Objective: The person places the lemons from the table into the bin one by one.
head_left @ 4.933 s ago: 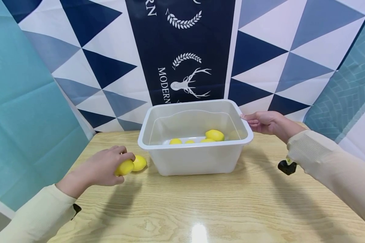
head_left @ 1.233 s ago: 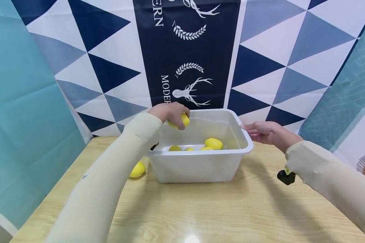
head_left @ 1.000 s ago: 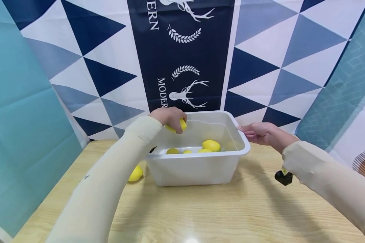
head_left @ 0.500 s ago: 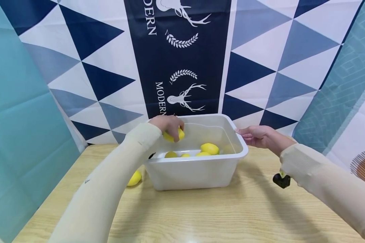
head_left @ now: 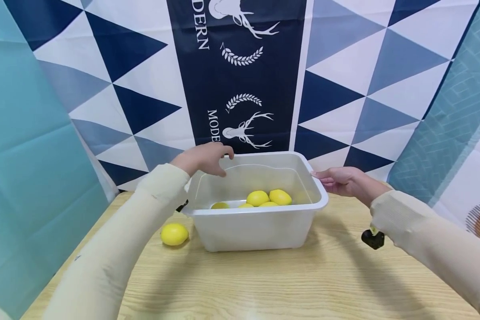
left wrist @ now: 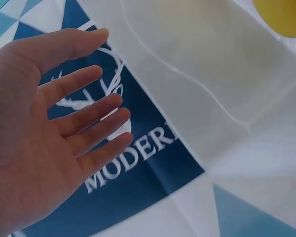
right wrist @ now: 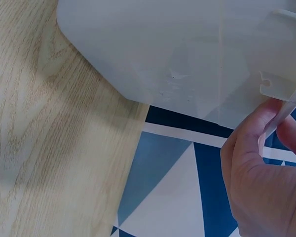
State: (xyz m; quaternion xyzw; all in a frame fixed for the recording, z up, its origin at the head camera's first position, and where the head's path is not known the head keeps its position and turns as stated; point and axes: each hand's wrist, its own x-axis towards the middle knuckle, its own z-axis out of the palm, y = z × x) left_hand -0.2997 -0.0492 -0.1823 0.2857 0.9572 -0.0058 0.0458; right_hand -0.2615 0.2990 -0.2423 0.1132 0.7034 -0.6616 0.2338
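A white plastic tub (head_left: pixel 256 229) stands on the wooden table with several yellow lemons (head_left: pixel 258 198) on its floor, partly hidden by the front rim. Over the tub's left end hangs my left hand (head_left: pixel 206 159), holding nothing. In the left wrist view the left hand (left wrist: pixel 64 118) has its fingers spread and loosely bent, apart from the wall of the tub (left wrist: pixel 187 98). My right hand (head_left: pixel 340 180) pinches the tub's right rim; in the right wrist view the thumb and fingers of the right hand (right wrist: pixel 266 168) lie on either side of it. One lemon (head_left: pixel 174 234) lies on the table left of the tub.
The wooden table (head_left: pixel 240 284) extends in front of the tub. Close behind it hangs a patterned cloth (head_left: pixel 240 80) with triangles and a deer print. A teal sheet (head_left: pixel 36 169) borders the left side.
The left hand carried a lemon from the table over the tub and let it go inside. It has since drawn back a little leftward and up. The right hand has stayed on the rim.
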